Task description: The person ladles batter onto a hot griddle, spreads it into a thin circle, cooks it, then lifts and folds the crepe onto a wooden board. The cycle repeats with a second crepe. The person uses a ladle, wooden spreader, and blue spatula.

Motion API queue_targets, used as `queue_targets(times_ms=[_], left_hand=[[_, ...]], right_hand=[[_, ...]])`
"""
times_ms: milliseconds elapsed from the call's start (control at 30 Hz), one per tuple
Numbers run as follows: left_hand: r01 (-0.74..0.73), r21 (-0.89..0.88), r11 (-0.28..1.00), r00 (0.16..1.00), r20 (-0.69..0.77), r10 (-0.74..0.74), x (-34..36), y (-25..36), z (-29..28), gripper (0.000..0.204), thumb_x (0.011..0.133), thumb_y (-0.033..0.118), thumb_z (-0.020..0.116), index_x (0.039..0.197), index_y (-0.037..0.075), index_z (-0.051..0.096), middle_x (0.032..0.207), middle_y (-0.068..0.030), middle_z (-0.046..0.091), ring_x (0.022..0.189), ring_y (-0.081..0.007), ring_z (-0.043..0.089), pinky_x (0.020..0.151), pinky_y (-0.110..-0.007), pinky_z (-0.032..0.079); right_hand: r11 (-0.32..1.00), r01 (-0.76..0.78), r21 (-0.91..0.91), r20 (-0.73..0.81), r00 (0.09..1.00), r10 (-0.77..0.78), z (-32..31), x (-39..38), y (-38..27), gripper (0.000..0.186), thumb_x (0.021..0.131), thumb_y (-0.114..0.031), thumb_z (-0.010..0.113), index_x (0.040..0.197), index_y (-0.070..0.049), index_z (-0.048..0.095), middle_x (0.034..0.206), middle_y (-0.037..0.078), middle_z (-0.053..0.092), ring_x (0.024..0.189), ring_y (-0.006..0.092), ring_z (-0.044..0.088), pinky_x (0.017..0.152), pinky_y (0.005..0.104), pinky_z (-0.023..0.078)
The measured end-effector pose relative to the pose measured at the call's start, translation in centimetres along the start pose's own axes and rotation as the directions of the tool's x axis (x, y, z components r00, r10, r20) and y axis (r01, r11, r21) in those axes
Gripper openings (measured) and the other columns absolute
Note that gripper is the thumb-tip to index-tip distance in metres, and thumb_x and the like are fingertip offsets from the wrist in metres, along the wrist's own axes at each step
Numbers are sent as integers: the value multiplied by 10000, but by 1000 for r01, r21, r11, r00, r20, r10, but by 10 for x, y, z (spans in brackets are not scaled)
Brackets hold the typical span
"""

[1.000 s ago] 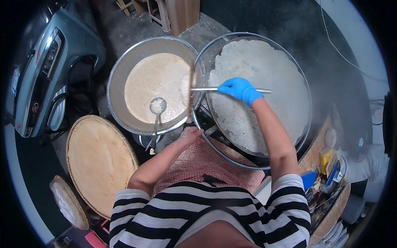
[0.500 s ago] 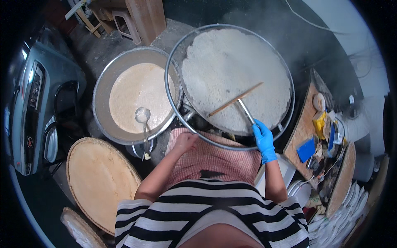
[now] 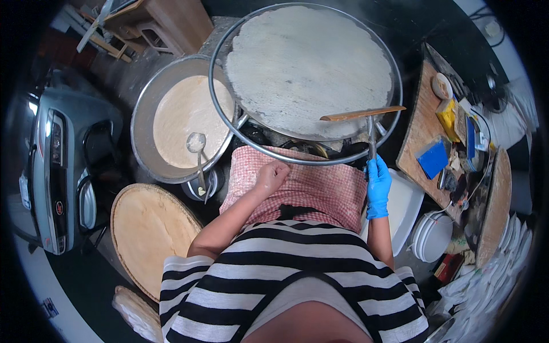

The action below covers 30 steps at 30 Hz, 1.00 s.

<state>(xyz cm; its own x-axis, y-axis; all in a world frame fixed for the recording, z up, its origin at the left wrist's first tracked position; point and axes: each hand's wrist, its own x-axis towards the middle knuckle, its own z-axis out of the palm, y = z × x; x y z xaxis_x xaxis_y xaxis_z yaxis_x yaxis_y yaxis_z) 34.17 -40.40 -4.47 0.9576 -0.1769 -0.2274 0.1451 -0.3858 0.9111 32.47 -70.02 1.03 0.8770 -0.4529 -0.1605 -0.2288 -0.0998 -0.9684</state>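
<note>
My right hand (image 3: 378, 184), in a blue glove, grips the handle of a T-shaped wooden batter spreader (image 3: 363, 114). Its crossbar lies over the near right edge of a large round griddle (image 3: 337, 135). A thin, pale sheet of batter (image 3: 309, 66) covers most of that surface. Around the griddle runs a grey metal ring (image 3: 213, 86). Bare and curled into a loose fist, my left hand (image 3: 272, 176) is in front of the pink checked apron (image 3: 320, 183), just below the ring.
Left of the griddle stands a big metal pot (image 3: 140, 123) of batter (image 3: 177, 134), a ladle (image 3: 196, 143) resting in it. A round woven tray (image 3: 151, 228) leans nearer me. At right, a wooden board (image 3: 416, 131) bears a bowl (image 3: 441, 86) and a blue block (image 3: 432, 160). White buckets (image 3: 432, 237) stand below.
The spreader has moved from the batter's lower middle to the griddle's near right edge, its crossbar turning more level. My left hand has shifted right. The whole view has tilted and the steam has thinned.
</note>
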Motion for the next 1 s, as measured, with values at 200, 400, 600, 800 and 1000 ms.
queue_targets(times_ms=[200,400,600,800,1000], left_hand=[[-271,321,907,951,-53,303,9,33,27,194,780,148,635,917,14,611,769,-121,620,693,-262,595,662,-354,470],[-503,496,707,855,170,490,34,11,34,233,787,146,606,1000,53,618,939,-135,633,874,-306,590,816,-404,446],[-595,477,647,796,237,557,42,-12,18,214,794,166,603,976,57,627,929,-124,642,878,-295,600,800,-395,456],[-564,535,629,811,216,543,41,-9,-17,212,772,229,637,876,45,648,874,-120,649,838,-291,604,767,-376,462],[-536,602,592,813,180,554,46,-10,-54,260,731,286,660,838,50,640,837,-102,638,820,-281,591,780,-382,444]], right_hand=[[982,0,189,-144,989,28,-26,-13,8,308,908,-176,545,1168,-9,549,787,-16,564,640,47,484,551,180,393],[982,-17,186,-216,975,58,-45,-21,9,259,912,-186,538,1091,-1,566,768,0,562,631,52,484,546,188,403],[991,-25,132,-156,987,45,-30,-24,19,306,909,-162,539,1164,6,541,782,-9,563,639,42,480,542,182,398],[999,4,34,-14,1000,-3,-8,-22,23,332,914,-151,524,1220,-22,520,830,-15,564,673,46,487,596,186,419],[997,57,-58,27,998,-56,-1,-21,21,333,890,-132,548,1199,-8,536,875,29,599,722,74,499,648,226,439]])
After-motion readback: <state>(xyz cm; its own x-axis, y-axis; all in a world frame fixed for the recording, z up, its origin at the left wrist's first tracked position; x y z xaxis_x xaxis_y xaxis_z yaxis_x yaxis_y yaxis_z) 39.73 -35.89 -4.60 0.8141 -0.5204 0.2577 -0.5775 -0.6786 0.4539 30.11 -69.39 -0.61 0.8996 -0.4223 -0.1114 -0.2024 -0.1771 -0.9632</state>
